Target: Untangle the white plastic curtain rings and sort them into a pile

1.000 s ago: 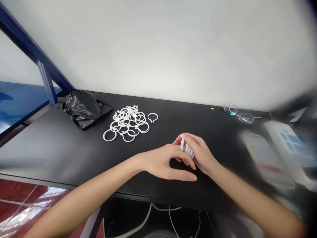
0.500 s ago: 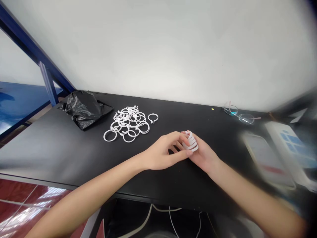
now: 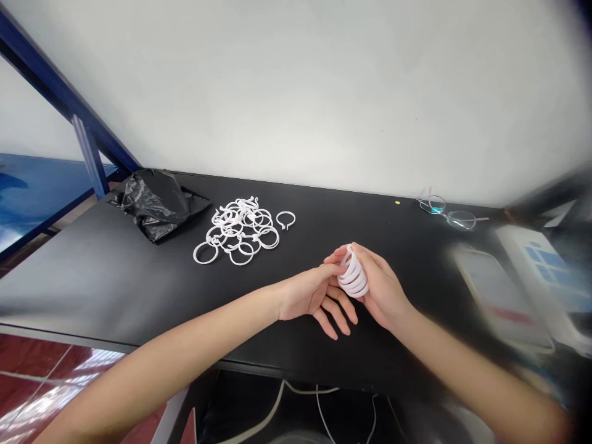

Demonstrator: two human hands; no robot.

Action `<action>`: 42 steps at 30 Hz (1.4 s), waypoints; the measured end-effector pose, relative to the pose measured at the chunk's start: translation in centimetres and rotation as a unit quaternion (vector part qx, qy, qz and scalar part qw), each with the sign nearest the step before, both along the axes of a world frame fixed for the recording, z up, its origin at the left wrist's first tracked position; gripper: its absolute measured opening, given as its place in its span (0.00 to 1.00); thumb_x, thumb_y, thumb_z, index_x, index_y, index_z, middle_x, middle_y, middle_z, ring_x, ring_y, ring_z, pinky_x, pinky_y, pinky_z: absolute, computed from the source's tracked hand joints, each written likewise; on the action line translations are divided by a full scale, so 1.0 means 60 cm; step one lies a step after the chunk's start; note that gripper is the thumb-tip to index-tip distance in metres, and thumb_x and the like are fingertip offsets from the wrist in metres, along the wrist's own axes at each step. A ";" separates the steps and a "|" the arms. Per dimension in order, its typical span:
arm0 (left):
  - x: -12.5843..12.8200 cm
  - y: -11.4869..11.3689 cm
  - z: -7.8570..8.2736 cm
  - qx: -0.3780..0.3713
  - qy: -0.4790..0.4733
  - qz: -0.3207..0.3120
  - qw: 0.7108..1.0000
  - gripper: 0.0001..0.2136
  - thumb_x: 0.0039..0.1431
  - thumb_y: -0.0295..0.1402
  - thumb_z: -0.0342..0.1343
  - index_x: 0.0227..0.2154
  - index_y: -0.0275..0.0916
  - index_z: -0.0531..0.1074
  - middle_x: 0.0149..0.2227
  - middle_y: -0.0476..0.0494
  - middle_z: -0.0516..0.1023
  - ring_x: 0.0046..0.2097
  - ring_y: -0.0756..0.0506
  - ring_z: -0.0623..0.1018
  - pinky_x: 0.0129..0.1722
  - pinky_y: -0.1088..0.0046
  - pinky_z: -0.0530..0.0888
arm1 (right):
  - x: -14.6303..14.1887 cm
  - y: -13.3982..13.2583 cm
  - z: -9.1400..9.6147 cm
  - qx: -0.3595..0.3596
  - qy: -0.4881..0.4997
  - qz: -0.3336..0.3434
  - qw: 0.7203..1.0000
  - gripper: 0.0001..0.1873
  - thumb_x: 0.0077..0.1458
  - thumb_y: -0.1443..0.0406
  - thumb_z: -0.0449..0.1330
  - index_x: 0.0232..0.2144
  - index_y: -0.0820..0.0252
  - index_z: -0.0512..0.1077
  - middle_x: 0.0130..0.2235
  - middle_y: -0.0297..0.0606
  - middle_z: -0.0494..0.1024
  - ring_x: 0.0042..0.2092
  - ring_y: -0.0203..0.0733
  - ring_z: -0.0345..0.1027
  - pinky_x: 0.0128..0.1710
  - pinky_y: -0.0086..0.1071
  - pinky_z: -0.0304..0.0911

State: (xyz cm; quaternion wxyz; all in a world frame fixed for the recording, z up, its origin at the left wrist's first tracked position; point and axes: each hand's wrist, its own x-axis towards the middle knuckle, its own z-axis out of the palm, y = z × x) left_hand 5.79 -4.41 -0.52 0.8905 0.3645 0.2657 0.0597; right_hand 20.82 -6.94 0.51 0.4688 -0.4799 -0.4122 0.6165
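Note:
My right hand (image 3: 382, 290) is closed around a stack of white plastic rings (image 3: 352, 277), held on edge just above the black table (image 3: 115, 277). My left hand (image 3: 317, 295) sits beside it, palm turned up, fingers spread; its thumb and forefinger touch the left side of the stack. A loose pile of white rings (image 3: 238, 231) lies farther back on the left, and a single white ring (image 3: 285, 219) lies apart at its right.
A crumpled black plastic bag (image 3: 155, 200) lies at the back left. Glasses (image 3: 446, 213) rest near the wall at the back right. Blurred white boxes (image 3: 518, 283) sit at the right edge. Cables (image 3: 319, 413) hang under the table's front edge.
My left hand turned from palm down over the stack to palm up beside it. The right hand lifted and tilted the ring stack a little.

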 end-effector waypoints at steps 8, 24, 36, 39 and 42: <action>0.006 -0.009 -0.003 0.060 -0.003 0.004 0.998 0.19 0.65 0.39 0.48 0.25 0.31 0.74 0.26 0.42 0.77 0.26 0.50 0.78 0.28 0.76 0.76 | -0.003 -0.018 0.018 0.169 -0.170 0.120 0.963 0.18 0.65 0.54 0.50 0.38 0.53 0.78 0.43 0.38 0.80 0.47 0.47 0.74 0.50 0.39 0.68; -0.014 -0.002 0.006 0.316 -0.042 0.239 0.917 0.08 0.61 0.35 0.51 0.39 0.38 0.62 0.22 0.53 0.72 0.19 0.51 0.74 0.17 0.79 0.70 | 0.005 -0.023 0.013 0.171 -0.116 0.067 0.976 0.18 0.44 0.62 0.72 0.37 0.56 0.71 0.26 0.31 0.71 0.26 0.37 0.67 0.24 0.32 0.66; -0.019 -0.008 0.006 0.422 -0.016 0.208 0.882 0.03 0.53 0.26 0.51 0.31 0.36 0.67 0.26 0.52 0.68 0.26 0.53 0.69 0.27 0.78 0.67 | -0.009 -0.036 0.005 0.175 -0.109 0.081 0.975 0.09 0.47 0.65 0.70 0.31 0.56 0.74 0.26 0.33 0.78 0.26 0.40 0.73 0.25 0.34 0.70; -0.035 0.003 0.017 0.510 0.028 0.137 0.849 0.08 0.54 0.23 0.48 0.35 0.36 0.70 0.26 0.52 0.72 0.26 0.52 0.71 0.28 0.79 0.66 | -0.003 -0.031 0.011 0.129 -0.084 0.127 0.980 0.07 0.47 0.66 0.70 0.30 0.57 0.76 0.26 0.33 0.79 0.26 0.40 0.74 0.25 0.33 0.72; -0.046 0.010 0.026 0.606 0.087 0.074 0.787 0.10 0.57 0.24 0.49 0.40 0.36 0.70 0.27 0.50 0.76 0.27 0.52 0.73 0.29 0.79 0.66 | 0.001 -0.026 0.014 0.077 -0.069 0.176 0.979 0.07 0.46 0.67 0.71 0.30 0.58 0.77 0.25 0.32 0.79 0.26 0.38 0.75 0.25 0.30 0.72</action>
